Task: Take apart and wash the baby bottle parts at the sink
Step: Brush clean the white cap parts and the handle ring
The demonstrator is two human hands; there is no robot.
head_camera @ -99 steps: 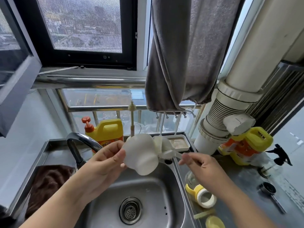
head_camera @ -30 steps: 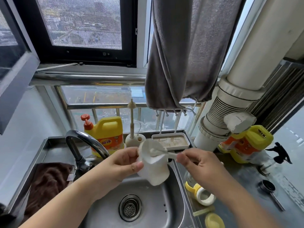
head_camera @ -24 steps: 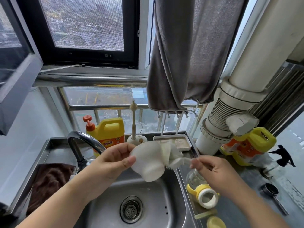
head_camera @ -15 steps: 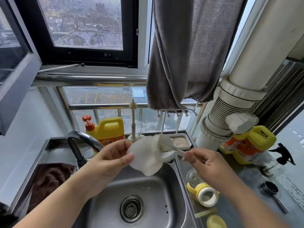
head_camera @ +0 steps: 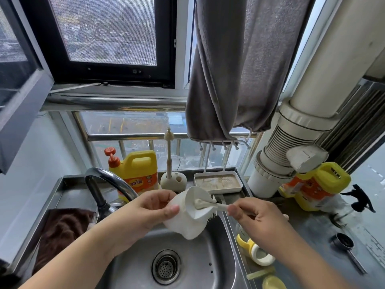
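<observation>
white cup-shaped bottle part [head_camera: 183, 222] | tilted above sink [head_camera: 210, 265] | bristled brush [head_camera: 205, 204] in its mouth

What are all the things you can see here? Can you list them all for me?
white bottle part: 1, white, held over the sink
brush: 1, cream, head at the part's opening
sink: 1, steel, below the hands
faucet: 1, steel, left
detergent jug: 2, yellow, one behind the faucet, one far right
brush stand: 1, cream, back ledge
tray: 1, white, back ledge
towel: 1, grey, hanging
yellow-handled ring: 1, counter
left hand: grips the part
right hand: pinches the brush handle
</observation>
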